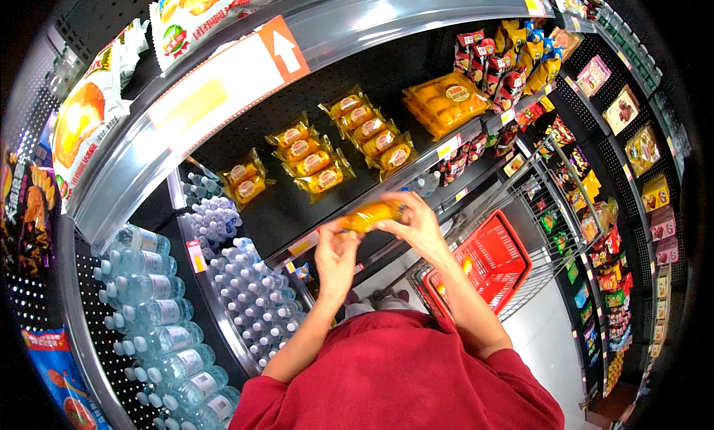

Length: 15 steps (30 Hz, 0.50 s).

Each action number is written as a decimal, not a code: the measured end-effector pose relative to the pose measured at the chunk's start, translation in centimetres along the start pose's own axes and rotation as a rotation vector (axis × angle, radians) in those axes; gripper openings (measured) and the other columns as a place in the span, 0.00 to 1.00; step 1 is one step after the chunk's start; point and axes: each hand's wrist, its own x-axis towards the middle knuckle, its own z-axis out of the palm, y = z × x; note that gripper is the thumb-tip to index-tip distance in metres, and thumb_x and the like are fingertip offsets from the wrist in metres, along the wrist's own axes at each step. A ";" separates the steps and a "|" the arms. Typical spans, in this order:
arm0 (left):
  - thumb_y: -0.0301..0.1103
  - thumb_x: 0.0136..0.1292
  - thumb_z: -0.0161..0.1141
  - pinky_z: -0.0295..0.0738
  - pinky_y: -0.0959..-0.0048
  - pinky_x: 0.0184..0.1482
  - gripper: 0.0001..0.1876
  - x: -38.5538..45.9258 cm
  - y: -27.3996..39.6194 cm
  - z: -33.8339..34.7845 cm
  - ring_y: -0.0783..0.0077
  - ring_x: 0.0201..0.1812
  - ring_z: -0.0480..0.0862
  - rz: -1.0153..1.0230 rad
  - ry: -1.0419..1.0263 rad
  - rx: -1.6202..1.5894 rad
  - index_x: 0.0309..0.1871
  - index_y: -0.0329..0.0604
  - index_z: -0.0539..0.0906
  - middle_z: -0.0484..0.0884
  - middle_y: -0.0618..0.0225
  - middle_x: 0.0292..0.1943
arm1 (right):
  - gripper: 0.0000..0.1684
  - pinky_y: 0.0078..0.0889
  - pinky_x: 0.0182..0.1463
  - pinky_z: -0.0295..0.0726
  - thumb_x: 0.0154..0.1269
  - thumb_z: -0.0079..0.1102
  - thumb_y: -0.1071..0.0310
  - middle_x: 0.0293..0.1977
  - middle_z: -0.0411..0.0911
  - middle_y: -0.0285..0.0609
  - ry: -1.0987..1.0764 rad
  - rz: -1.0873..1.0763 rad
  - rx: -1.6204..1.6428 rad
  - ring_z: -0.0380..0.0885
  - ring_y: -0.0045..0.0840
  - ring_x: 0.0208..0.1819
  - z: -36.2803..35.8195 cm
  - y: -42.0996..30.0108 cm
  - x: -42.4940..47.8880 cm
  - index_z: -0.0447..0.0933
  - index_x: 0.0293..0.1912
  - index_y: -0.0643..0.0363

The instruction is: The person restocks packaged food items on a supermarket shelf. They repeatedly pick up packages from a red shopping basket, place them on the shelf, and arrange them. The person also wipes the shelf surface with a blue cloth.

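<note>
Between my two hands is a small bread roll in a clear yellowish wrapper [371, 215], held by its ends over the front edge of a black shelf [268, 229]. My left hand [337, 249] pinches the left end, and my right hand [413, 224] grips the right end. Behind it, rows of similar wrapped rolls lie on the shelf: a short row [244, 182] at the left, another [311, 159] beside it and a longer one [371, 130] further right. Larger bags of rolls [449, 102] are stacked at the right.
A red shopping basket [524, 263] sits in a wire shopping cart [563, 207] at my right, with small yellow items inside. Bottled water [167, 313] fills the shelves at left. A clear-edged upper shelf [362, 26] overhangs the rolls. Snack shelves [630, 168] line the far right.
</note>
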 end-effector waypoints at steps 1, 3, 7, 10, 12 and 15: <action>0.26 0.73 0.60 0.80 0.77 0.47 0.14 -0.9 -0.6 0.6 0.79 0.43 0.84 -0.054 -0.036 -0.011 0.59 0.37 0.76 0.86 0.64 0.44 | 0.27 0.18 0.29 0.70 0.60 0.78 0.66 0.44 0.75 0.34 -0.017 0.074 0.079 0.72 0.10 0.30 -0.9 0.5 -1.3 0.80 0.57 0.59; 0.25 0.72 0.61 0.82 0.76 0.46 0.16 -2.2 -2.7 1.2 0.79 0.43 0.85 -0.117 -0.206 0.060 0.61 0.38 0.76 0.86 0.63 0.48 | 0.25 0.17 0.28 0.70 0.61 0.77 0.67 0.45 0.78 0.34 -0.022 0.355 0.130 0.72 0.09 0.31 -3.1 0.5 -4.2 0.79 0.56 0.58; 0.23 0.72 0.58 0.82 0.74 0.49 0.20 -2.8 -1.7 2.3 0.72 0.49 0.87 -0.134 -0.301 0.210 0.66 0.36 0.72 0.79 0.55 0.62 | 0.25 0.25 0.40 0.85 0.60 0.77 0.70 0.47 0.84 0.40 0.203 0.198 0.066 0.86 0.24 0.42 -7.1 8.6 -10.4 0.77 0.54 0.60; 0.24 0.71 0.61 0.80 0.76 0.47 0.19 -0.9 -0.5 0.0 0.76 0.44 0.85 -0.132 -0.141 0.263 0.64 0.40 0.75 0.83 0.62 0.52 | 0.26 0.28 0.43 0.84 0.58 0.79 0.67 0.42 0.86 0.44 0.367 0.360 -0.314 0.86 0.26 0.42 -9.8 11.3 -14.4 0.77 0.51 0.63; 0.25 0.71 0.62 0.78 0.77 0.48 0.17 0.8 1.6 -1.4 0.78 0.43 0.82 -0.007 0.050 0.293 0.62 0.40 0.77 0.84 0.66 0.48 | 0.28 0.33 0.43 0.84 0.55 0.80 0.66 0.40 0.86 0.50 0.432 0.399 -0.518 0.87 0.33 0.40 -11.6 15.4 -17.7 0.76 0.51 0.65; 0.27 0.71 0.63 0.77 0.74 0.51 0.18 3.5 2.8 -5.4 0.76 0.47 0.82 0.093 0.271 0.320 0.62 0.40 0.78 0.83 0.66 0.50 | 0.23 0.44 0.48 0.83 0.56 0.75 0.67 0.40 0.85 0.55 0.401 0.493 -0.714 0.86 0.47 0.43 -12.7 20.3 -20.8 0.79 0.50 0.64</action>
